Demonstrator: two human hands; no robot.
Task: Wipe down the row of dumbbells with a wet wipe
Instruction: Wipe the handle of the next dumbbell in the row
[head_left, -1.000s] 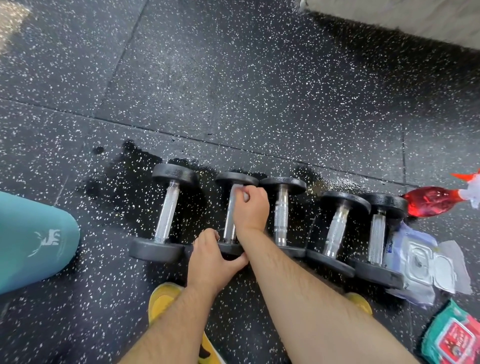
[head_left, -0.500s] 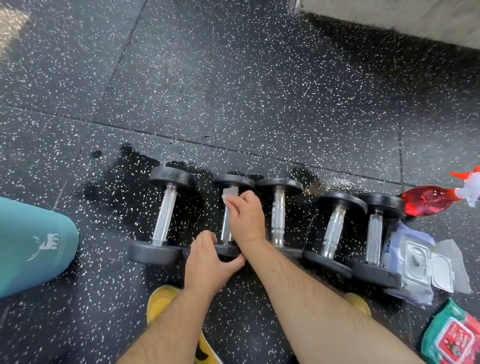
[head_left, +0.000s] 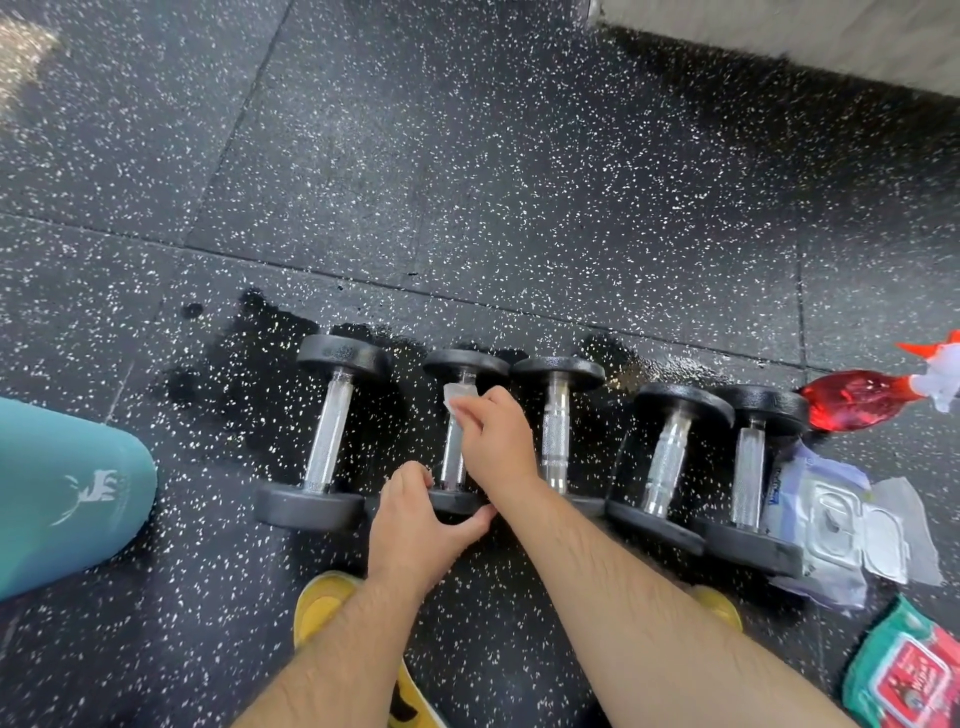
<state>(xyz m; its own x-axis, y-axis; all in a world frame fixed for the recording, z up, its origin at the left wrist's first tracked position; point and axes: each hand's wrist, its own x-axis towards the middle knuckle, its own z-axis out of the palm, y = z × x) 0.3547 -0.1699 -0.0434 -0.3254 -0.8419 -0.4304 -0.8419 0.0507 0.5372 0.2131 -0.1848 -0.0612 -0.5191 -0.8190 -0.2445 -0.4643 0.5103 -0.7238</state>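
The black speckled rubber floor (head_left: 467, 182) carries five black chrome-handled dumbbells (head_left: 556, 431), a red spray bottle (head_left: 852, 399) and a white wipe pack (head_left: 841, 525).

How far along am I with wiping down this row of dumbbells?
Early on, it seems. Done: possibly the leftmost dumbbell, lying on a dark wet patch, though I cannot confirm it. In hand: the right hand holds a wet wipe on the bar of the second dumbbell, while the left hand has a grip on its near head. Left: the third dumbbell, fourth dumbbell and fifth dumbbell.
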